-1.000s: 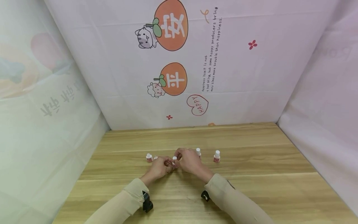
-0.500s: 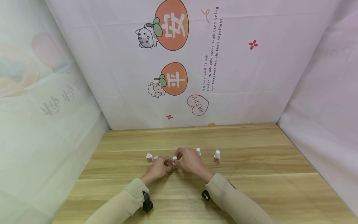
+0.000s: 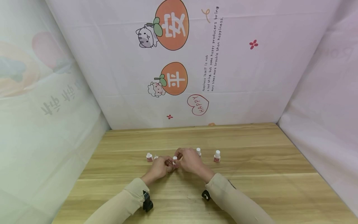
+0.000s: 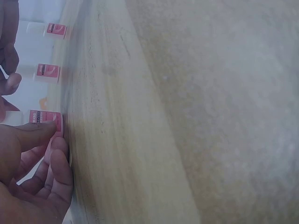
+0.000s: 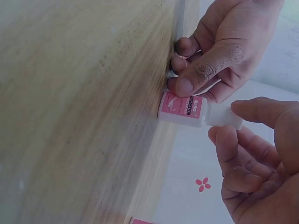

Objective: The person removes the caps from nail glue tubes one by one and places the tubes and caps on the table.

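watching remotely, i see the l hand (image 5: 229, 51) gripping the pink-labelled bottle (image 5: 180, 109) by its body, thumb on the label, while the r hand (image 5: 261, 172) has its fingertips drawn in narrow, pinching the white cap (image 5: 219, 116). bottle is upright btwn both hands, base on the table (image 3: 179, 205) or v. close to it, can't tell which.

main risk imo: body spins or slips in the l hand if the r hand twists harder than that grip can take, bc it's small & prob. smooth. r hand could also slide off the cap, since only tips are on it. squeezing the body too hard w/ a loose cap might push contents out; can't confirm how tight it is. uneven pull from the 2 hands = tilt, maybe a spill.

other stuff: right-hand bottle (image 3: 217, 156) stands well apart, ok. rear bottle (image 3: 198, 151) is just behind the r hand & partly hidden, so a backward swing could knock it. on the other side, far-left bottle (image 3: 149, 157) is near the l hand, and a white-topped item (image 3: 156, 158) is mostly blocked by that hand, can't make out its shape. l hand's elbow room is tightest there, i'd say.
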The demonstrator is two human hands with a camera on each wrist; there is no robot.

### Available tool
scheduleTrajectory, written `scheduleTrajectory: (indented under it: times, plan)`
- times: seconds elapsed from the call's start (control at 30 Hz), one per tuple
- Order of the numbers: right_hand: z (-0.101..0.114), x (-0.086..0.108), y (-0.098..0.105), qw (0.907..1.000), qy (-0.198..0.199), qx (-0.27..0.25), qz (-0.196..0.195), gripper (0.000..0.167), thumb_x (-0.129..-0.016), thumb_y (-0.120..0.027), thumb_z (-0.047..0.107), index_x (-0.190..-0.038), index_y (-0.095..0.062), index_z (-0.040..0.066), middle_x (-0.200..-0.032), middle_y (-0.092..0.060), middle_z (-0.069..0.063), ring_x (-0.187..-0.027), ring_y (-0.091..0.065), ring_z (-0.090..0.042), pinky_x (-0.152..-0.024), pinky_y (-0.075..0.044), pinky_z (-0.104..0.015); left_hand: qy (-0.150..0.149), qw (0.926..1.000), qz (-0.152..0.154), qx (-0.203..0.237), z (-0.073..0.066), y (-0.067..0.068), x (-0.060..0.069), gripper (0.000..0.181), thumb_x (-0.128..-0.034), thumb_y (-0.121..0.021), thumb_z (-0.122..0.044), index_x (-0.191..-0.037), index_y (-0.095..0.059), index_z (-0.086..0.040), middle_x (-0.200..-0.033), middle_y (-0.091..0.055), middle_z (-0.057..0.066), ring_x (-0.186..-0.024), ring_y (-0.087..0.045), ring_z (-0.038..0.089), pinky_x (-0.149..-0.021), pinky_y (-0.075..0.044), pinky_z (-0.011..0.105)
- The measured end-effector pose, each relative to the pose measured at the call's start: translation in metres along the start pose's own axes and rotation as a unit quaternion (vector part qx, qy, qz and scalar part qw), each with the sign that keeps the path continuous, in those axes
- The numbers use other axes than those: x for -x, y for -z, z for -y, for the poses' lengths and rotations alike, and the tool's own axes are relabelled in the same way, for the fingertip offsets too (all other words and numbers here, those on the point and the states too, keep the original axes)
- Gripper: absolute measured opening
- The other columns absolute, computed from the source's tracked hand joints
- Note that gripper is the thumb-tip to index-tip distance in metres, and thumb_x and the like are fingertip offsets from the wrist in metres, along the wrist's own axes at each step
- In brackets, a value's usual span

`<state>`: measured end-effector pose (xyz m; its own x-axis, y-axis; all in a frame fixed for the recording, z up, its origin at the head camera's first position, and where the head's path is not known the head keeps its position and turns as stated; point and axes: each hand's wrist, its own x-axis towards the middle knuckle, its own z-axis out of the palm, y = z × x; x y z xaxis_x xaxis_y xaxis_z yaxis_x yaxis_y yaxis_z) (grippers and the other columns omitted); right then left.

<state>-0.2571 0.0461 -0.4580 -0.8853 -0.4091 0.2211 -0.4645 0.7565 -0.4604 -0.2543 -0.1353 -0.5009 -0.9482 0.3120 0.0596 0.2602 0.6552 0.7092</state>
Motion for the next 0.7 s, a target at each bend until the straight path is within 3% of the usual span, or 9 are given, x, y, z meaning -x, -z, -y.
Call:
scheduleTrajectory:
  times: [0.7]
  plan:
    - [0.0006,0.0012,0.0005,1.0,0.001,-0.006,-0.004,0.01,-0.086,-0.077,0.025,-0.089,-0.069,0.02,-0.086,-0.074,0.005,-0.079,-0.065,-0.01,-0.069,-0.049,-0.026,-0.017,0.9998,-0.003,-0.01,-0.0025,0.0012,0.0021,0.016,-0.0831,-0.069,0.003,-0.096,-0.074,-0.005,-0.08,-0.072,0.003,-0.07,-0.058,0.005,-0.061,-0.046,0.018]
